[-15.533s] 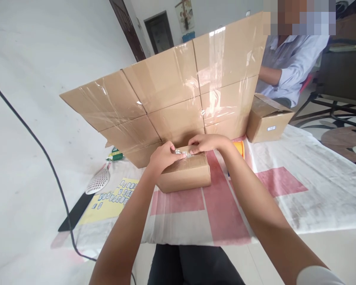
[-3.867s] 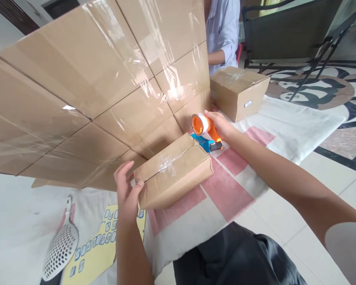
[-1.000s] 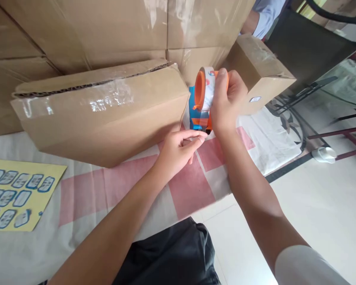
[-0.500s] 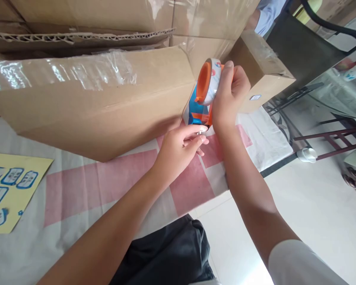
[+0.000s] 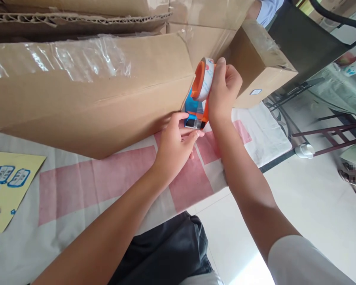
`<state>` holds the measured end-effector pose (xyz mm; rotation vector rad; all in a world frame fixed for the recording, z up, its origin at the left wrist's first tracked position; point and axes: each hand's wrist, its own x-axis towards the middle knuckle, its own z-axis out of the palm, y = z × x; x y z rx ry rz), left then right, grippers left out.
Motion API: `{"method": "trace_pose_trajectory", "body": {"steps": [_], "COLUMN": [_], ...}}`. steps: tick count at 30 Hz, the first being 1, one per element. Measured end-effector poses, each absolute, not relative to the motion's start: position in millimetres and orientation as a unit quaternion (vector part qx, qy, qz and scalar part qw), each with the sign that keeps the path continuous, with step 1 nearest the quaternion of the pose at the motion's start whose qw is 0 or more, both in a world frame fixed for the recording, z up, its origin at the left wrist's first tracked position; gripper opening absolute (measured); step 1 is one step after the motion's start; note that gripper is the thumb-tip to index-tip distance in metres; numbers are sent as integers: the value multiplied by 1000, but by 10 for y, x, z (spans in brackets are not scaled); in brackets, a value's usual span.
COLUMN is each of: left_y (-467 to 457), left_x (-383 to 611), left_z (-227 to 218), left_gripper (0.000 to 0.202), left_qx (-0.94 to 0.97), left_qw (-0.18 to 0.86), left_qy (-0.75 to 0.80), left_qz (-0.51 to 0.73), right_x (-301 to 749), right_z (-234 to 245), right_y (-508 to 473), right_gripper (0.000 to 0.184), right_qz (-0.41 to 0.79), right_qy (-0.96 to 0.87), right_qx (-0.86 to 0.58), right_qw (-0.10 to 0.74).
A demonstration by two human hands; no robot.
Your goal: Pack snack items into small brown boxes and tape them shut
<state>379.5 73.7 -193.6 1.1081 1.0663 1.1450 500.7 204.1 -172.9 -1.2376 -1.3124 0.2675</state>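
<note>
My right hand [image 5: 224,93] is wrapped round an orange and blue tape dispenser [image 5: 198,99] loaded with a roll of clear tape, held upright beside the right end of a brown cardboard box [image 5: 89,95]. My left hand [image 5: 176,146] pinches at the dispenser's toothed blade end, thumb and fingers together on the tape's loose end. The box lies on a white and pink cloth [image 5: 112,178], and crinkled clear tape runs along its top.
A wall of taped cardboard [image 5: 195,16] stands behind the box. A smaller cardboard box [image 5: 261,67] sits to the right, with another person's sleeve [image 5: 265,8] beyond it. A yellow sticker sheet [image 5: 6,190] lies at left. A dark chair [image 5: 311,43] stands at right.
The dispenser has dropped slightly and tilted toward the box. My left hand has shifted up to the blade end and closed on the tape there. The view has come closer.
</note>
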Motion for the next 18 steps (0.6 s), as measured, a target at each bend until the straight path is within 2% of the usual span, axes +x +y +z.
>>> {"method": "trace_pose_trajectory", "body": {"steps": [3,6,10,18], "left_y": [720,718,725,705], "left_x": [3823,3838,3845,3838], "left_z": [-1954,-1979,-2012,-1967], "left_gripper": [29,29,29,22], "left_qx": [458,456,452,488], "left_qw": [575,578,587,574], "left_qy": [461,461,465,466], "left_qz": [497,496,484,465], "right_x": [5002,5012,5031,4978], "right_z": [-1712,-1715,-1726,-1586], "right_y": [2034,2035,2055,1938], "right_gripper": [58,61,61,58], "right_qz": [117,121,126,214], "right_qy": [-573,-569,-555,-506], "right_qx": [-525,-502,-531,-545], "right_qw": [619,640,627,633]}}
